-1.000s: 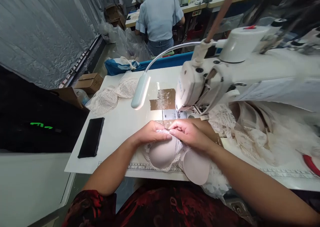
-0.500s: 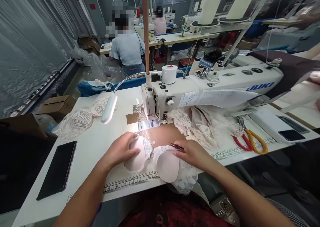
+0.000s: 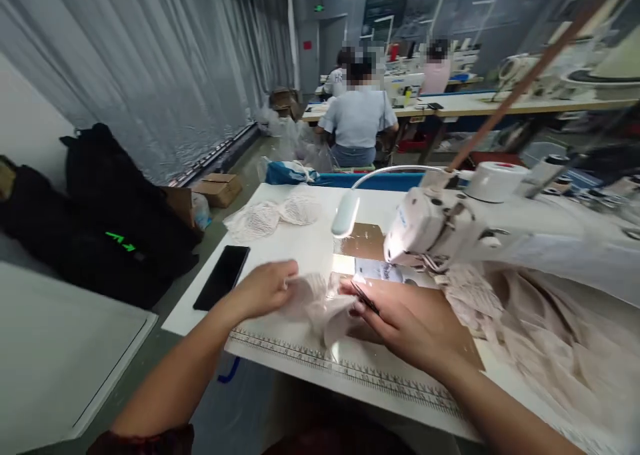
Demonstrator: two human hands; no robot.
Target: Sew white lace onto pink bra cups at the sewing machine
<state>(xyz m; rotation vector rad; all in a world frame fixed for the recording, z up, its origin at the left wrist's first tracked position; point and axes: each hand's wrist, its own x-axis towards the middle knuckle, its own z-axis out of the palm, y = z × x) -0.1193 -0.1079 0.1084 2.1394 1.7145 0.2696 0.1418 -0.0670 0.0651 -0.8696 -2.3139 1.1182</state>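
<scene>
A pale bra (image 3: 335, 318), blurred by motion, hangs between my two hands just above the table's front ruler strip. My left hand (image 3: 265, 289) is closed on the edge of its left cup. On the other side, my right hand (image 3: 400, 321) grips the right cup with its fingertips. Dark, pointed thread snips (image 3: 366, 298) are also tucked in that right hand, tips up and to the left. Behind the bra stands the white sewing machine (image 3: 425, 231), its needle area lit by a small lamp (image 3: 345, 213).
A second lace bra (image 3: 273, 215) lies at the table's back left, with a black phone (image 3: 221, 278) in front of it. Beige lace and fabric (image 3: 530, 321) are heaped at the right. Cardboard boxes (image 3: 219, 188) stand on the floor; a person (image 3: 357, 121) sits ahead.
The view has swung left. Both hands keep hold of the bra and have lifted it off the table's front edge, bringing the cups closer together. The snips stay in my right hand.
</scene>
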